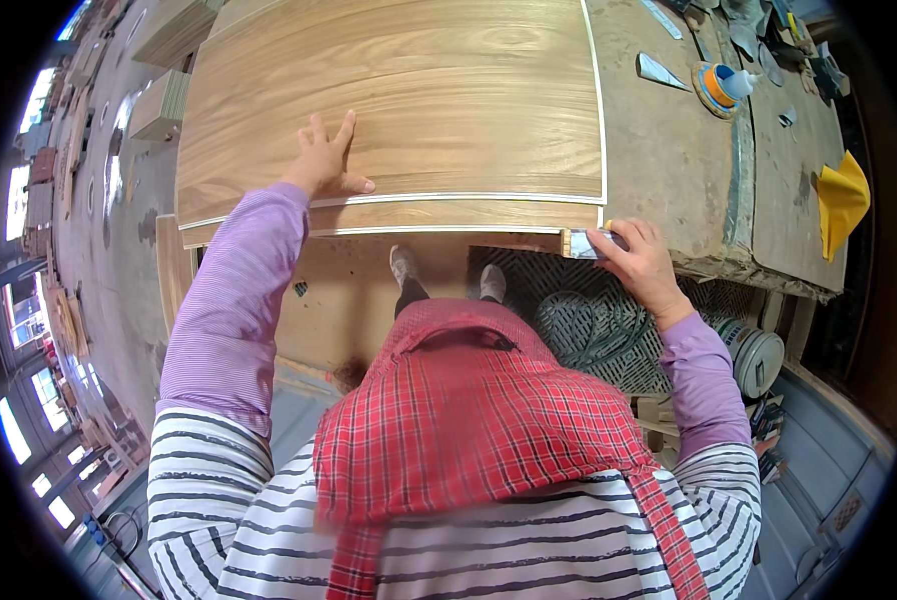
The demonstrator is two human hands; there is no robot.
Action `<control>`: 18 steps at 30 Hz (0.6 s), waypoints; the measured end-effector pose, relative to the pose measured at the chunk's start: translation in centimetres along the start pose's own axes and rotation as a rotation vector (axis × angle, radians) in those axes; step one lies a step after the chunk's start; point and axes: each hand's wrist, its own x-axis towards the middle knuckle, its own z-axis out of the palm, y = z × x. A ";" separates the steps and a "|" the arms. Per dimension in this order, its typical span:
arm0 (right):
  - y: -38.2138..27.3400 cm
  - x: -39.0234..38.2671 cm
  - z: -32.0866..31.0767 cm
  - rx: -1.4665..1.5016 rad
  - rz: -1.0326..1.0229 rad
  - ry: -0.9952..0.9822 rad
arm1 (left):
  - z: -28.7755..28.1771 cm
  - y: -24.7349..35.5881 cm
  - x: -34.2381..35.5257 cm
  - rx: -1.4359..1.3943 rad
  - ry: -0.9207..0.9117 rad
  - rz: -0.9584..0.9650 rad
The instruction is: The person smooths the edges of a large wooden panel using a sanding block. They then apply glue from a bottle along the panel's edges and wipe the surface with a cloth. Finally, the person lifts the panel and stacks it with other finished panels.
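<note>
My left hand (pixel 328 160) rests on a wood-grain panel (pixel 449 110), fingers spread, near its front white edge. Under that panel a second wood-grain board (pixel 419 215) sticks out toward me, also edged in white. At the right end of its front edge, my right hand (pixel 641 262) grips a small flat tool (pixel 585 244). The tool has a tan strip at its left end and a shiny metallic middle; its far end is hidden in my fingers, and I cannot make out its exact kind.
The panels lie on a worn workbench (pixel 659 170). On it are a glue bottle in an orange tape roll (pixel 721 84), a metal scraper blade (pixel 661 72) and a yellow cloth (pixel 843 205). Stacked boards (pixel 161 105) stand at left. Below are a coiled hose (pixel 579 325) and a bucket (pixel 759 362).
</note>
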 end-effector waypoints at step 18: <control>-15.5 15.3 12.0 0.254 -0.095 0.153 | -0.3 0.2 -0.5 0.006 0.023 0.010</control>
